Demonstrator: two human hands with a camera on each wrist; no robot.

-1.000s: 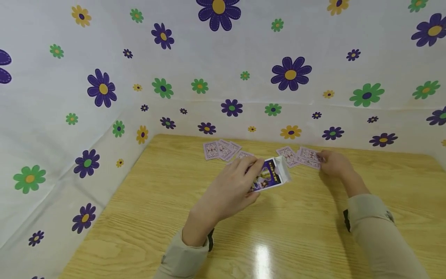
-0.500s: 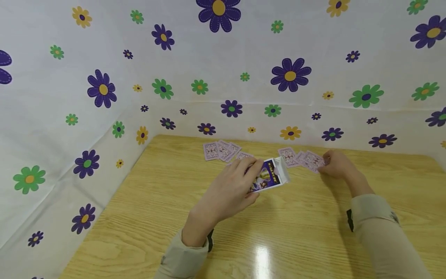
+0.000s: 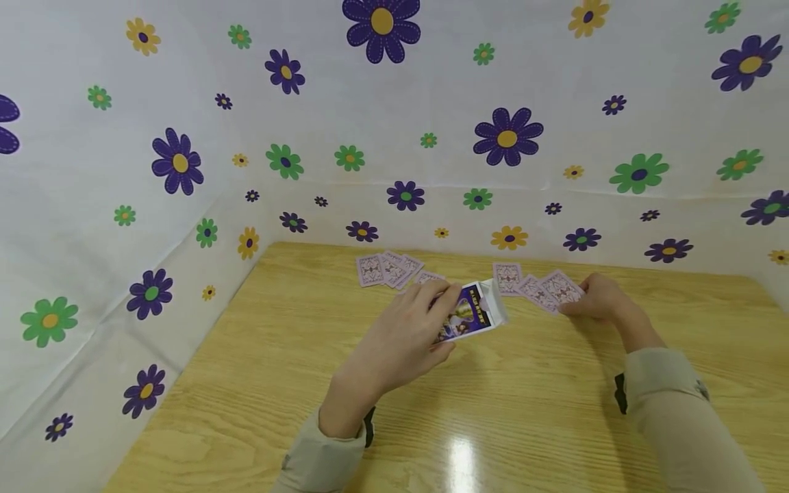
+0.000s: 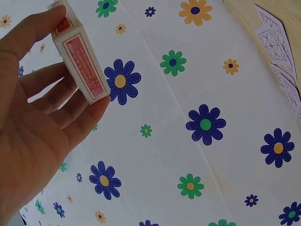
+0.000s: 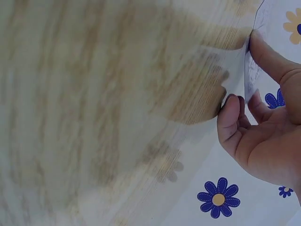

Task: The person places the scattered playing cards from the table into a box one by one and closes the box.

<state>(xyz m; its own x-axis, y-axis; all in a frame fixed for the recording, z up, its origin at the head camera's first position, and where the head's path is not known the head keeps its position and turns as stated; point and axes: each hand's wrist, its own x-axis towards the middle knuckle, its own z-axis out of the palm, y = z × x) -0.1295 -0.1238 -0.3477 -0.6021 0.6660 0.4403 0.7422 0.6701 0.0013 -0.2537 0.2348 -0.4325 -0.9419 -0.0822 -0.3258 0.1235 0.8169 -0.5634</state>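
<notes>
My left hand (image 3: 391,335) holds a playing card box (image 3: 467,313) above the table, its white end flap standing open toward the right. In the left wrist view, thumb and fingers grip the box (image 4: 85,66) by its edges, with a red printed side showing. At the right, my right hand (image 3: 607,300) pinches a patterned playing card (image 3: 559,287) between thumb and fingers, low over the tabletop. This card overlaps another face-down card (image 3: 535,293). The right wrist view shows the held card (image 5: 252,77) nearly edge-on beside the thumb.
Several face-down cards (image 3: 371,270) lie fanned at the back left, the nearest partly hidden by my left hand. One more card (image 3: 507,278) lies behind the box flap. The wooden table (image 3: 277,356) meets a flower-printed cloth (image 3: 444,89) at its back and left.
My right hand has shifted slightly right and nearer, turning its card counter to the others' lie; the right-hand cards are more spread out. The left hand and box stay nearly still.
</notes>
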